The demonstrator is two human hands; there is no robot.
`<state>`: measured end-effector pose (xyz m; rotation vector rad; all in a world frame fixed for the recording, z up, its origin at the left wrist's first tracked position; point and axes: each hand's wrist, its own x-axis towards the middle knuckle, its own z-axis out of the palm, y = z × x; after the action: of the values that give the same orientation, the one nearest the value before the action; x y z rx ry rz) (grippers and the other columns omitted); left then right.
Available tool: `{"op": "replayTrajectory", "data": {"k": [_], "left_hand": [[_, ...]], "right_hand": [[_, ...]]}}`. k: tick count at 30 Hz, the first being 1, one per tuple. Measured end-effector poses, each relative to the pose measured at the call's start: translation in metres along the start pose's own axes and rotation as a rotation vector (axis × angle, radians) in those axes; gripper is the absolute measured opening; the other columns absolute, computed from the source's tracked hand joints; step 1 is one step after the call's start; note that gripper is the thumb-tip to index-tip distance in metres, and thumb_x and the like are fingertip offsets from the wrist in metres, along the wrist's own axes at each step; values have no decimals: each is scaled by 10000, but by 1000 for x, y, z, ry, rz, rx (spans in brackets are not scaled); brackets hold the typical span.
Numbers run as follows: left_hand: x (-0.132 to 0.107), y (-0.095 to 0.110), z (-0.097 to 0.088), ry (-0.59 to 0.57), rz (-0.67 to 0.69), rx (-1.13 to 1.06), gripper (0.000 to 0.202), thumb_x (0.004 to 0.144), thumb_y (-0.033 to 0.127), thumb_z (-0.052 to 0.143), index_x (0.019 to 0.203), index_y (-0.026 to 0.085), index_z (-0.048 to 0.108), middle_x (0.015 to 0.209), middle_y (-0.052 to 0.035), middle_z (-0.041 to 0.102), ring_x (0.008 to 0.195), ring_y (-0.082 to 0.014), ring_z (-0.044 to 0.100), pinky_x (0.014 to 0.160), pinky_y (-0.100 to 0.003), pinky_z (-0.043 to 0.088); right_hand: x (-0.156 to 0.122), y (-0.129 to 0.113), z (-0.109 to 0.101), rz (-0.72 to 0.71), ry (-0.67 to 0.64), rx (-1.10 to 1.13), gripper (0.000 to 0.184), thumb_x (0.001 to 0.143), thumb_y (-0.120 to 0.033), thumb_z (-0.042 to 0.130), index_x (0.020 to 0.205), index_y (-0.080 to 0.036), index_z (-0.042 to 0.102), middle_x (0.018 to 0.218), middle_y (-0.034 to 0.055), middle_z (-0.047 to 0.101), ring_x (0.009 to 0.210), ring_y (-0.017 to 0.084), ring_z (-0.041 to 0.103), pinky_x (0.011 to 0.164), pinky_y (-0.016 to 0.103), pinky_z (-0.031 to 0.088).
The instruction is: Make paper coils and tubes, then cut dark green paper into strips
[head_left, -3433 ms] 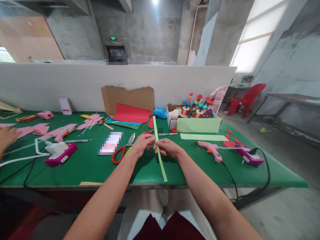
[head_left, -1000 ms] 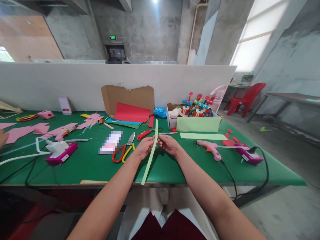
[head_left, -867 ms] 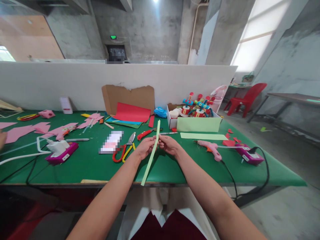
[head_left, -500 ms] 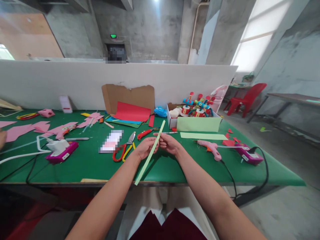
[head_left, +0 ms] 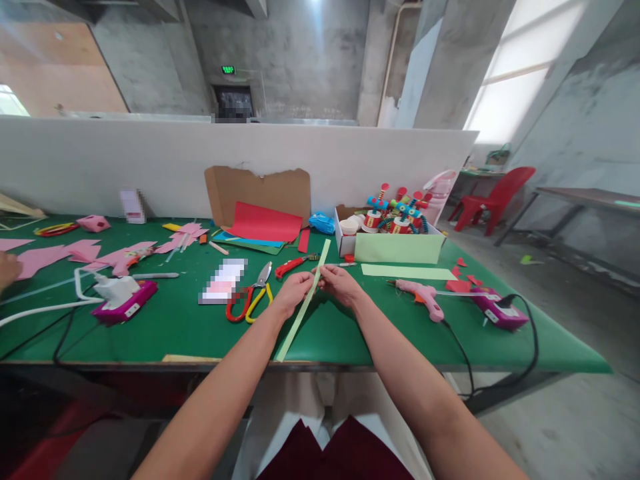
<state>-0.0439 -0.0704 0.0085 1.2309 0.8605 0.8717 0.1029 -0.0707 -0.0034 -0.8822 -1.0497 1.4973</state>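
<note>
A long, narrow light-green paper strip (head_left: 299, 325) slants between my hands over the table, its lower end close to the front edge. My left hand (head_left: 296, 292) pinches it from the left around its middle. From the other side my right hand (head_left: 340, 283) grips the same strip with closed fingers. Left of my hands lie scissors (head_left: 250, 300) with one red and one yellow handle. Just beyond them rests a red-handled tool (head_left: 290, 265). A pink glue gun (head_left: 420, 297) lies on the right, below a second light-green strip (head_left: 407, 271).
Behind my hands stands a box (head_left: 395, 248) holding several small robot-like figures. Red paper (head_left: 267, 221) leans near cardboard (head_left: 220, 193). Purple power strips (head_left: 125, 303) with cables lie at both sides. At the far left a co-worker's hand (head_left: 9, 268) is beside pink paper pieces (head_left: 45, 259).
The green strip's lower end has shifted slightly right and up. My right fingers have moved a little along it. The co-worker's hand reaches slightly further into view.
</note>
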Motion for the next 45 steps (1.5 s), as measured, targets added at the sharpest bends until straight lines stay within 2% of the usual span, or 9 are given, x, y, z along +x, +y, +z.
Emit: {"op": "replayTrajectory", "data": {"k": [5, 11, 14, 20, 24, 26, 32, 45], "left_hand": [[0, 4, 1, 85, -28, -95, 355, 647, 442, 765, 667, 149, 565, 486, 52, 476, 379, -46, 385, 389, -186, 243], [-2, 7, 3, 89, -57, -128, 309, 681, 391, 751, 672, 149, 558, 502, 42, 487, 380, -48, 409, 392, -183, 280], [-1, 5, 3, 88, -45, -102, 311, 681, 405, 740, 674, 155, 554, 499, 45, 488, 380, -52, 410, 390, -182, 276], [5, -6, 2, 160, 93, 174, 351, 745, 440, 630, 573, 190, 453, 445, 65, 432, 391, -68, 384, 405, -194, 285], [9, -12, -2, 198, 153, 356, 379, 761, 429, 581, 536, 203, 377, 437, 72, 381, 415, -77, 377, 422, -200, 279], [9, -12, -2, 170, 135, 343, 367, 752, 440, 589, 550, 202, 396, 446, 72, 379, 418, -77, 370, 423, -201, 266], [3, -4, 0, 25, 10, 99, 333, 729, 472, 638, 632, 182, 508, 475, 46, 454, 405, -75, 380, 427, -214, 247], [2, -2, 0, 7, 3, 94, 290, 759, 395, 633, 613, 175, 512, 441, 53, 444, 377, -69, 374, 411, -208, 244]], "right_hand": [[3, 4, 1, -12, 16, 35, 335, 605, -429, 843, 744, -154, 711, 616, -22, 581, 541, 67, 467, 542, 207, 431], [4, 8, 1, 2, 84, 77, 365, 492, -399, 901, 688, -150, 720, 601, -28, 593, 525, 56, 462, 533, 197, 437], [5, 9, 1, 34, 80, 111, 362, 491, -397, 902, 667, -144, 710, 572, -35, 576, 515, 50, 463, 529, 187, 443], [5, 12, 1, 31, 192, 36, 294, 550, -331, 882, 685, -143, 701, 559, -27, 599, 499, 61, 506, 542, 203, 485], [3, 9, 1, 65, 168, 18, 262, 581, -298, 869, 657, -141, 674, 561, -11, 616, 511, 71, 547, 559, 211, 512], [1, 8, 1, 97, 141, 31, 262, 572, -284, 874, 649, -143, 667, 571, -8, 624, 505, 67, 544, 539, 202, 506], [1, 6, -1, 116, 110, 107, 299, 537, -276, 891, 655, -155, 645, 571, -31, 612, 472, 45, 482, 480, 172, 444], [0, 6, 1, 103, 105, 66, 354, 461, -322, 905, 612, -150, 635, 546, -23, 611, 498, 52, 477, 506, 180, 415]]}}
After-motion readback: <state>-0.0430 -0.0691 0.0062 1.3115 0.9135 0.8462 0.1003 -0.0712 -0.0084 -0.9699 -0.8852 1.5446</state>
